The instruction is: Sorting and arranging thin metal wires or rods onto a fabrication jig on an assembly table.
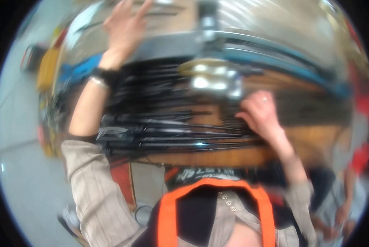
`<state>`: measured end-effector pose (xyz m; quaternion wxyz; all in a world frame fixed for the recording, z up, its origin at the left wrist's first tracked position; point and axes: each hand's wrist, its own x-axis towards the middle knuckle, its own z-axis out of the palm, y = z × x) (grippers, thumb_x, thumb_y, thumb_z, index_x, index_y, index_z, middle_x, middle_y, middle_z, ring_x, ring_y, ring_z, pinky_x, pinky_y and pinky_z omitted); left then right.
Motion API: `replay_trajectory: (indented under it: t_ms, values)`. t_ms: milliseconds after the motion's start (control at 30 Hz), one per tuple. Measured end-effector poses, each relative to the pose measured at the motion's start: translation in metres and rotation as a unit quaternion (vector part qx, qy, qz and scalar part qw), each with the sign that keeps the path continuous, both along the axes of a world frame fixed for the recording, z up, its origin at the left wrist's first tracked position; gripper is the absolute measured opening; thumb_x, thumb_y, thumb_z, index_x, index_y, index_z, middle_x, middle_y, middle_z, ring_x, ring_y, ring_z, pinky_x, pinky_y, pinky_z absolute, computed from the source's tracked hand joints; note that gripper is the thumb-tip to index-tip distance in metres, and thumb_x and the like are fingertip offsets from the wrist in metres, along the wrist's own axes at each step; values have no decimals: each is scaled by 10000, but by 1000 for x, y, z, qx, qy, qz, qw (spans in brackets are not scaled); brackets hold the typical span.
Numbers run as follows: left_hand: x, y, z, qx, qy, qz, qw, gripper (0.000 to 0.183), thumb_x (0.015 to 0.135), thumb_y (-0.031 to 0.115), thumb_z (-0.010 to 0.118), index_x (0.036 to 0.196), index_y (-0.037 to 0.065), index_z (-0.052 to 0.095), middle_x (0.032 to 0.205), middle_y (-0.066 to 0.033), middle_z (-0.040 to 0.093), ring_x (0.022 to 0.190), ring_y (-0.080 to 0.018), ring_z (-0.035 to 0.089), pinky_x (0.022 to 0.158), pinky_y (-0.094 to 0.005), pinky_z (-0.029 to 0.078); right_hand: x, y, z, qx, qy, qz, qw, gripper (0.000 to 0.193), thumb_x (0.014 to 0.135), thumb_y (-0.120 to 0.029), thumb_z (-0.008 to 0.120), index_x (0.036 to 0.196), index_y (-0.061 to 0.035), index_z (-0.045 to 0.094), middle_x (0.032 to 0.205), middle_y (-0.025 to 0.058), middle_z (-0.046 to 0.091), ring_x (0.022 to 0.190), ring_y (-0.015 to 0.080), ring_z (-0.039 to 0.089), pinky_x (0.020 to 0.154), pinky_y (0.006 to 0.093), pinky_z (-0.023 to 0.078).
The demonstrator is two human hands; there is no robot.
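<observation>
My left hand [127,24] reaches far forward at the upper left, its fingers spread and nothing seen in them. It hovers near thin dark rods lying on a brown surface. Closer to my body, my right hand [260,112] is loosely curled, the thumb apart from the fingers. Motion blurs its fingertips, so I cannot make out any grip. Just left of it stands a shiny silver metal fixture [215,82] with a yellowish part on its far side. Long dark rods [184,140] lie in a bundle across the wooden table [217,157], between the hands and my body.
Beyond the fixture, a blue-edged rail [275,61] curves across to the right. A yellow container [48,68] stands at the left beside the pale floor [17,123]. Another person's hands [342,214] show at the lower right. An orange strap [168,214] crosses my chest.
</observation>
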<state>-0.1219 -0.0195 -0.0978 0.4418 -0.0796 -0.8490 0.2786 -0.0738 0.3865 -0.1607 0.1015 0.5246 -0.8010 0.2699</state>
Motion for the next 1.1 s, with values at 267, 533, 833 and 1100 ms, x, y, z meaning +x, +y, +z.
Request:
replay_trajectory:
  t_ms: [267,533,833,1100]
  values:
    - [217,65,88,340,-304,35,889,214,844,177,719,1015,88,627,815,-65,637,771,-212,619,707,-352,417,-11,7,20,72,24,44,996,218,723,-120,795,841,-36,632,828,116,611,793,299,589,731,419,469]
    - [342,100,-48,356,-319,51,877,188,779,116,723,942,68,642,897,-63,610,855,-231,572,756,-365,444,-4,-4,21,24,-15,43,999,167,756,-80,769,862,-28,651,834,118,621,783,290,588,727,402,472]
    - [340,85,-43,345,-446,-35,825,324,762,8,616,1080,64,630,870,-76,554,848,-265,564,731,-376,479,11,-3,14,-38,-199,-48,978,132,838,-107,729,939,-39,678,803,117,623,698,280,600,629,362,492]
    - [308,131,13,297,-500,-19,813,504,761,6,631,1254,109,628,753,-72,503,651,-250,572,513,-361,465,23,9,23,43,-181,129,974,198,803,-245,771,954,-123,727,733,70,637,711,267,640,611,384,504]
